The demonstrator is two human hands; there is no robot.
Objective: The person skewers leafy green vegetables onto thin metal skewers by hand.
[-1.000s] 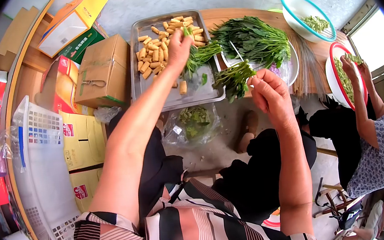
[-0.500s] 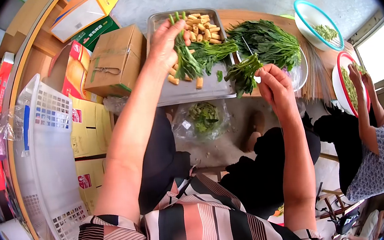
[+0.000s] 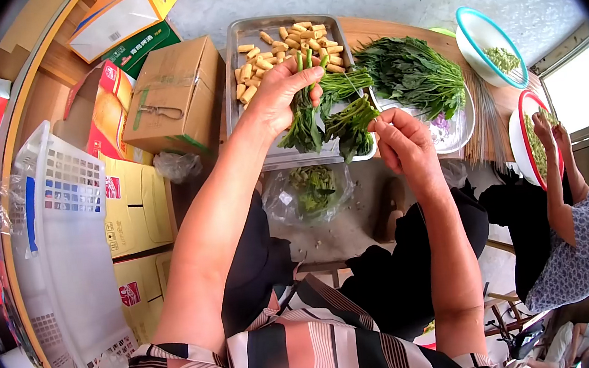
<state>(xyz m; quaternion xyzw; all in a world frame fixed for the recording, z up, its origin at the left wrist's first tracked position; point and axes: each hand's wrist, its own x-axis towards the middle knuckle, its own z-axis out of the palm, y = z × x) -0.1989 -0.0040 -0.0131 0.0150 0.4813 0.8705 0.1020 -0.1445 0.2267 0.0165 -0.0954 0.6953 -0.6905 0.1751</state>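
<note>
My left hand [image 3: 283, 94] holds a few leafy green stems [image 3: 303, 128] over the metal tray [image 3: 253, 156], their cut ends pointing up between thumb and fingers. To its right, my right hand [image 3: 404, 139] pinches the end of a thin skewer that carries a bunch of greens [image 3: 351, 123]. The two bunches hang close together, near the tray's right front. Short tan rolled pieces [image 3: 286, 43] fill the back of the tray. More greens lie in the tray behind my hands. A large pile of leafy greens [image 3: 416, 72] rests on a white plate to the right.
Thin skewers [image 3: 486, 115] lie on the wooden table [image 3: 360, 27]. Blue-rimmed [image 3: 485, 39] and red-rimmed [image 3: 518, 137] bowls hold greens; a co-worker [image 3: 576, 232] works at the red one. Left stand a cardboard box [image 3: 172, 100] and white crate [image 3: 74, 260]. A plastic bag [image 3: 310, 193] hangs below the tray.
My left hand has moved right with its stems, from over the tray's left side to beside the skewered bunch. My right hand keeps its pinch, slightly lower and further left.
</note>
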